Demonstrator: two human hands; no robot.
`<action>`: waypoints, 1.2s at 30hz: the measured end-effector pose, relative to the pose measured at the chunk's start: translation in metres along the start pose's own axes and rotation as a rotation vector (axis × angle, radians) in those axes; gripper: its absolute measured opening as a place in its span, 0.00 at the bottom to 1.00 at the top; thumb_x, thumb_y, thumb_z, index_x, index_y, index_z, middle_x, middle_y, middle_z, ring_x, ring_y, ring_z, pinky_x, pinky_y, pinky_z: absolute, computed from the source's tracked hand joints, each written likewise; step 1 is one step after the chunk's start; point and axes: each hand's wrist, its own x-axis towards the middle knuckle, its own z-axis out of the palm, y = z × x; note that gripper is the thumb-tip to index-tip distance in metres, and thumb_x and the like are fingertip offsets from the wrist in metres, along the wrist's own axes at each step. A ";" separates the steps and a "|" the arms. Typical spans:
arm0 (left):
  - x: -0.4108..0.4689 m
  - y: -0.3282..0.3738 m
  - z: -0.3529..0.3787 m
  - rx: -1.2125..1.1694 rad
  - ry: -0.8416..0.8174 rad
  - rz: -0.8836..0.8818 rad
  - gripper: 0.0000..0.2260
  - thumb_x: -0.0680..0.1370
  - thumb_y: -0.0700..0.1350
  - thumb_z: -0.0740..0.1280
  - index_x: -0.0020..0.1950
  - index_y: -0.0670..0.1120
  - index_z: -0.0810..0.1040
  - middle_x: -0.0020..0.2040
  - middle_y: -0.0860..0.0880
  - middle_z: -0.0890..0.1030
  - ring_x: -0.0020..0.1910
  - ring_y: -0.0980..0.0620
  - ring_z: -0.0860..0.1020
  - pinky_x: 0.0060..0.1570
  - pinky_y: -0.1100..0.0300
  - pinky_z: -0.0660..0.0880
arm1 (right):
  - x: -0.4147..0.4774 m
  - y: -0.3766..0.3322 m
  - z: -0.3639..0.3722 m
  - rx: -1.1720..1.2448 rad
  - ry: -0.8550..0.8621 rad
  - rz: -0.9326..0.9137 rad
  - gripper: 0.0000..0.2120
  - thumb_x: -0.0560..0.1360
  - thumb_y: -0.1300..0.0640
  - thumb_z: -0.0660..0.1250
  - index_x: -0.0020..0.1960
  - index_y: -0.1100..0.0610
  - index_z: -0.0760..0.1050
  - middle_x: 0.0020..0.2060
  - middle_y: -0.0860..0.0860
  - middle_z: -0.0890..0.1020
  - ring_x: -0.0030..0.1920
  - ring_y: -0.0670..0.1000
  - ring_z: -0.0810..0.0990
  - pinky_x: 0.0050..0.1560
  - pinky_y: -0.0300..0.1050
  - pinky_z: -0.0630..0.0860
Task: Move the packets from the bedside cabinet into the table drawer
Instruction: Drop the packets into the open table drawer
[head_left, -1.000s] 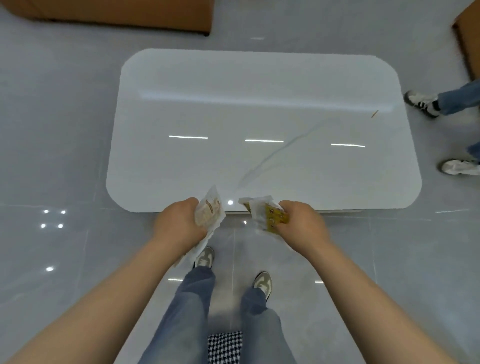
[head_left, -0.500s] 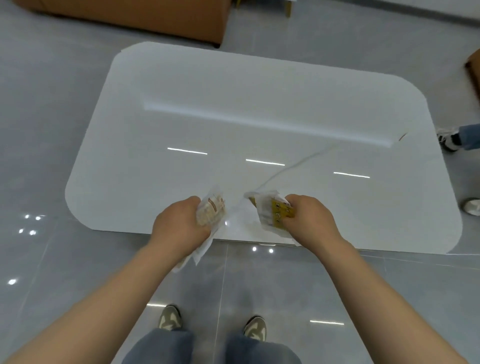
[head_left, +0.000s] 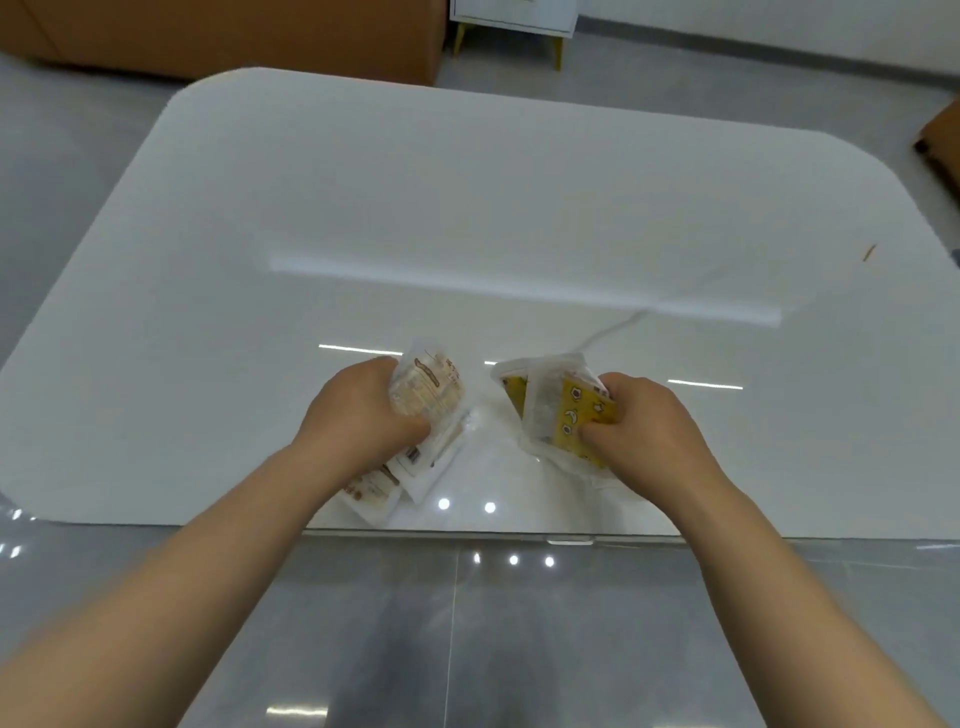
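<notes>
My left hand (head_left: 358, 415) grips a bunch of white packets with brown print (head_left: 428, 395), its fingers curled round them. My right hand (head_left: 644, 426) grips white and yellow packets (head_left: 563, 410) the same way. Both hands hover over the near edge of the glossy white table (head_left: 467, 208). A small metal drawer pull (head_left: 570, 542) shows on the table's front edge, under my right forearm. The drawer front looks flush with the edge.
A white cabinet on yellow legs (head_left: 511, 21) stands on the grey floor beyond the table. A brown sofa (head_left: 234, 36) fills the top left, and another brown piece (head_left: 943, 140) sits at the right edge. A tiny brown speck (head_left: 868, 252) lies on the table's right side.
The view has closed in on the table. Both hands, still holding their packets, have gone from in front of the table edge to above the tabletop. My legs and feet have left the view.
</notes>
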 end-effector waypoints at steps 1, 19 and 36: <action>0.006 0.000 0.003 -0.007 0.017 0.017 0.11 0.69 0.49 0.71 0.46 0.49 0.73 0.40 0.52 0.76 0.38 0.55 0.75 0.33 0.60 0.71 | 0.002 0.002 0.002 0.013 0.016 -0.001 0.04 0.69 0.63 0.63 0.36 0.59 0.70 0.30 0.52 0.74 0.31 0.53 0.71 0.31 0.44 0.64; -0.002 0.000 0.042 0.243 0.315 0.331 0.26 0.74 0.51 0.68 0.69 0.45 0.66 0.67 0.45 0.70 0.65 0.43 0.70 0.59 0.53 0.68 | -0.048 0.024 0.014 0.142 0.316 -0.063 0.03 0.70 0.63 0.65 0.43 0.62 0.74 0.39 0.57 0.79 0.41 0.59 0.78 0.38 0.53 0.78; -0.111 -0.026 0.123 0.181 0.185 0.508 0.12 0.76 0.49 0.66 0.59 0.49 0.75 0.55 0.52 0.77 0.54 0.54 0.75 0.50 0.63 0.70 | -0.157 0.071 0.034 0.168 0.345 -0.002 0.03 0.70 0.60 0.68 0.43 0.58 0.77 0.37 0.53 0.81 0.39 0.54 0.80 0.42 0.55 0.79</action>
